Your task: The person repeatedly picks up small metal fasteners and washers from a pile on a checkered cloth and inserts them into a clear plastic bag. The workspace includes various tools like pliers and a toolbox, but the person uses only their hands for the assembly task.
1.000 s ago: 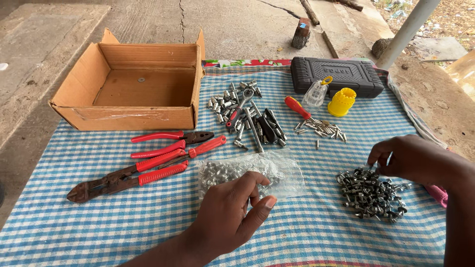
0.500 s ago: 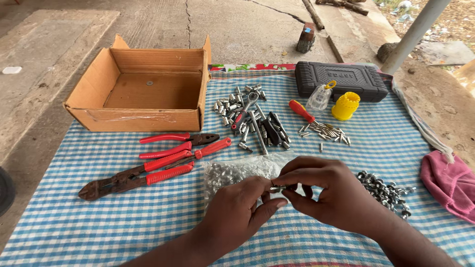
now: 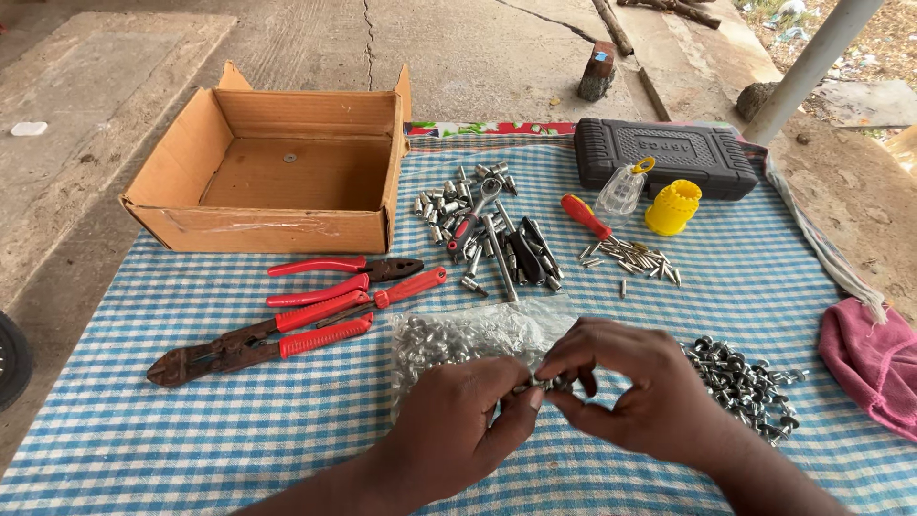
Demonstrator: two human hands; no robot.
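Observation:
Over the blue checked cloth [image 3: 191, 440], my left hand [image 3: 463, 420] and my right hand [image 3: 635, 387] meet at the fingertips. Between them they pinch a few small metal fasteners [image 3: 549, 384]. Just behind the hands lies a clear plastic bag of metal fasteners [image 3: 468, 334]. To the right of my right hand a loose pile of metal fasteners [image 3: 750, 382] rests on the cloth.
An open cardboard box [image 3: 277, 172] stands at the back left. Red-handled pliers [image 3: 344, 272] and bolt cutters [image 3: 258, 344] lie left of the bag. Sockets and a ratchet [image 3: 482, 225], a red screwdriver [image 3: 585, 215], a yellow cap [image 3: 671, 207], a black tool case [image 3: 664, 153] and a pink cloth [image 3: 874, 358] are nearby.
My right hand has come from the loose pile on the right to meet my left hand in front of the bag. Both now pinch fasteners together.

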